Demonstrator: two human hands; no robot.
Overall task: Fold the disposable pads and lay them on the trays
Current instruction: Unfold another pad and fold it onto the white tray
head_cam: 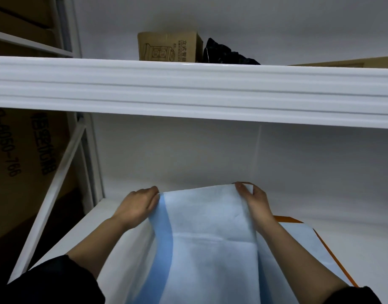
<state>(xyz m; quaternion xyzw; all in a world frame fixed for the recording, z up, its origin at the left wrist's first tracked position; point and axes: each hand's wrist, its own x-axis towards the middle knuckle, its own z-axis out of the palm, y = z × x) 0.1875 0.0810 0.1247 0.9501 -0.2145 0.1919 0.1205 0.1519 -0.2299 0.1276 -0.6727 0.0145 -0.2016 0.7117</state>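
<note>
A white disposable pad (207, 242) with a blue border down its left side lies spread lengthwise in front of me on the lower shelf. My left hand (138, 207) pinches its far left corner. My right hand (253, 199) pinches its far right corner, holding the far edge slightly raised. An orange tray (330, 252) shows at the right, under my right forearm, with another pale blue pad (302, 244) lying on it. An orange sliver of a tray shows behind my right fingers.
A white upper shelf beam (188, 88) crosses the whole view close above my hands. On it stand a cardboard box (168, 48) and a black bag (226, 53). A white rack post (92, 163) and large cardboard boxes (17, 159) stand at the left.
</note>
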